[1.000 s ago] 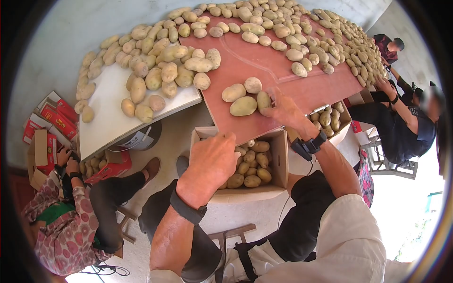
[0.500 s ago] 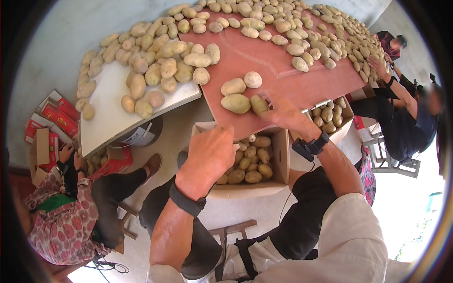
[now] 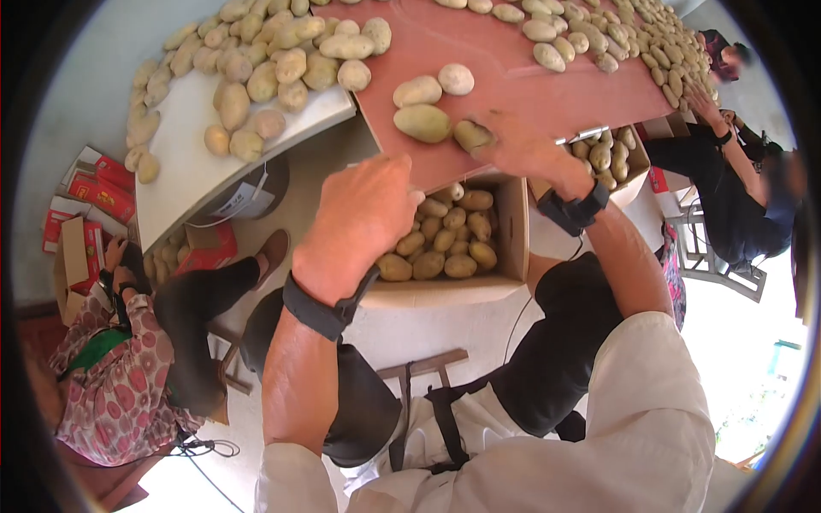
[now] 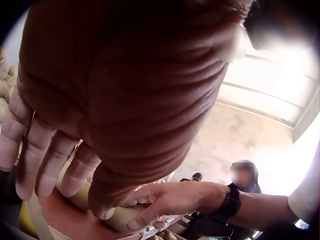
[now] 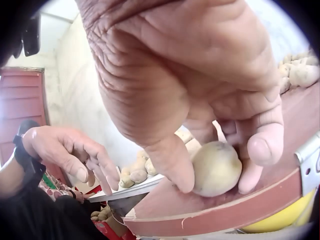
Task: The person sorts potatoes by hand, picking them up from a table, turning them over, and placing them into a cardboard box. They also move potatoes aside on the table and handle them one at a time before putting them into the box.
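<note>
On the red board [image 3: 513, 94], near its front edge, my right hand [image 3: 534, 154] holds a potato [image 5: 216, 169] between thumb and fingertips; the potato lies on the board. Just left of it are a greenish oblong potato [image 3: 422, 123], a paler oblong potato [image 3: 418, 91] and a rounder potato [image 3: 456, 79]. My left hand [image 3: 359, 205] hovers at the board's front left corner, over the side of a cardboard box [image 3: 513, 231]. Its fingers [image 4: 50, 160] hang loosely extended with nothing in them. Several potatoes [image 3: 445, 239] fill the box below the board.
A white board [image 3: 184, 128] at the left carries a heap of potatoes [image 3: 231, 103]; more potatoes [image 3: 564, 43] cover the red board's far side. Another potato box [image 3: 607, 162] stands at the right, by a metal fitting [image 3: 581, 135]. People sit at both sides, with red cartons [image 3: 94, 197] at left.
The head view has tipped downward, so the boards sit higher in it. The right hand's potato has shifted and turned toward the front edge, leaving a wider gap to its neighbours. The left hand stays near the corner.
</note>
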Tool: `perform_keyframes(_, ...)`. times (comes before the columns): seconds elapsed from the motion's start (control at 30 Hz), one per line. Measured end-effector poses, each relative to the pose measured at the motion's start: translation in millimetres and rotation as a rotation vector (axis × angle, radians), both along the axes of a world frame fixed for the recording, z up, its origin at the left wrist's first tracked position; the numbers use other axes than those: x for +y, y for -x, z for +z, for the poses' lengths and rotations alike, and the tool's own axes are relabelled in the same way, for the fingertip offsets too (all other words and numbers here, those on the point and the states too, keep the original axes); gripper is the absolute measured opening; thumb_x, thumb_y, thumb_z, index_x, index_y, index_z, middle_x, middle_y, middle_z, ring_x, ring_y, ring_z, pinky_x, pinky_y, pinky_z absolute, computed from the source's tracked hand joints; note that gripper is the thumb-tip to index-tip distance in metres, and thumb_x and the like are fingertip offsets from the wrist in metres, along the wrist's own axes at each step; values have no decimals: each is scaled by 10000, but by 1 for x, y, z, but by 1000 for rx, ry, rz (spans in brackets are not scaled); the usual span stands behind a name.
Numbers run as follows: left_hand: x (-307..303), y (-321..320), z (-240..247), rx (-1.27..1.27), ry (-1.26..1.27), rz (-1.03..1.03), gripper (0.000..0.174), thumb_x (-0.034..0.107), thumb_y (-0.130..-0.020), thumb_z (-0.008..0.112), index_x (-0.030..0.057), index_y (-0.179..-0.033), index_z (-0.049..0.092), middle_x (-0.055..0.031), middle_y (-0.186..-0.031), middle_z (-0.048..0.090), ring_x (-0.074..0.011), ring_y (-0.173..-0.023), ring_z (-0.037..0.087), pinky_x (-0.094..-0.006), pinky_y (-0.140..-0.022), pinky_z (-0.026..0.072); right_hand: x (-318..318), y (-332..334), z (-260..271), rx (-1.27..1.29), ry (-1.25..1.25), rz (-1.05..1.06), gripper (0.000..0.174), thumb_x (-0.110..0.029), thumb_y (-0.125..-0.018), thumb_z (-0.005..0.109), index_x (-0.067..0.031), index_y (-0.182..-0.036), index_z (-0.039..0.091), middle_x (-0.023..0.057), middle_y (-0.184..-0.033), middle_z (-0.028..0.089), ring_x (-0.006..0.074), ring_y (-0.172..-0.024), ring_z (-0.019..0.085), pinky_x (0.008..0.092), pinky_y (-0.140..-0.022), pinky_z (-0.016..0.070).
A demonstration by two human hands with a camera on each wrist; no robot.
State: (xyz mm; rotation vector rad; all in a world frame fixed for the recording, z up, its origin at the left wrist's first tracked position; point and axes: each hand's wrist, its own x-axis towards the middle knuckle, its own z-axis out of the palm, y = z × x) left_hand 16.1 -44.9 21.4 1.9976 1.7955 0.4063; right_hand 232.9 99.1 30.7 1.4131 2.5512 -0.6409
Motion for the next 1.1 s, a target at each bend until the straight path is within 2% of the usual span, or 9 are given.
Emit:
perform_keyframes(0.17,2,6,10,12,103,34,331,252,-940,667,20,-1174,640,-168,-1119,698,-388,-1104,649,-500,-907,523,-12,-9,21,-4,148,91,579,-235,-872,690,-12,-1394,578,240,-1190,667,406,-1104,624,434,-961,499)
perform_keyframes(0.27,1,8,2,-5,-132,39,246,227,-926,698,-6,-989,651,-200,-1011,711,-400,-1004,680,-506,-837,542,-14,-13,15,52,207,210,398,-332,-917,632,-58,-1188,733,186,-1119,723,335,-1053,665,425,-934,506)
perform_keyframes(0.33,3,8,11,10,72,51,374,260,-948,660,9,-1224,627,-169,-1133,694,-381,-1120,643,-500,-919,520,-18,-6,16,31,326,302,398,-215,-870,697,10,-1198,712,201,-1059,717,365,-988,665,405,-904,517)
perform_keyframes(0.53,6,8,12,-7,76,49,357,266,-950,664,15,-1202,630,-170,-1137,693,-386,-1106,642,-503,-913,517,-19,5,2,176,495,114,264,-192,-912,678,-25,-1098,760,106,-862,740,208,-780,683,348,-763,544)
perform_keyframes(0.6,6,7,13,-8,89,55,352,265,-948,667,16,-1194,630,-171,-1131,692,-386,-1102,643,-502,-911,517,-8,8,7,313,187,-32,239,-226,-923,680,-18,-1010,761,91,-822,721,212,-740,674,352,-736,543)
perform_keyframes(0.67,7,8,13,-6,97,60,346,264,-947,670,16,-1186,629,-173,-1126,692,-386,-1098,645,-502,-909,518,8,13,10,166,28,-114,263,-225,-922,685,-19,-1083,717,115,-866,719,246,-791,678,377,-767,546)
perform_keyframes(0.77,7,8,12,-7,96,55,341,259,-945,671,14,-1177,625,-172,-1116,691,-388,-1090,648,-503,-905,518,32,12,-15,258,-151,-245,364,-188,-915,651,-130,-1275,651,135,-1218,696,369,-1151,638,449,-974,518)
perform_keyframes(0.83,7,6,12,7,97,42,334,257,-942,673,21,-1173,623,-169,-1110,693,-390,-1090,649,-503,-909,518,45,15,-31,388,-344,-15,483,-164,-902,653,-157,-1379,575,133,-1383,599,369,-1301,548,478,-1042,492)
perform_keyframes(1.1,6,4,11,44,97,39,335,277,-946,666,41,-1182,627,-162,-1110,699,-379,-1106,649,-494,-914,525,73,14,-35,136,-350,61,468,-253,-899,653,-188,-1358,587,129,-1386,567,357,-1350,500,472,-1077,470)
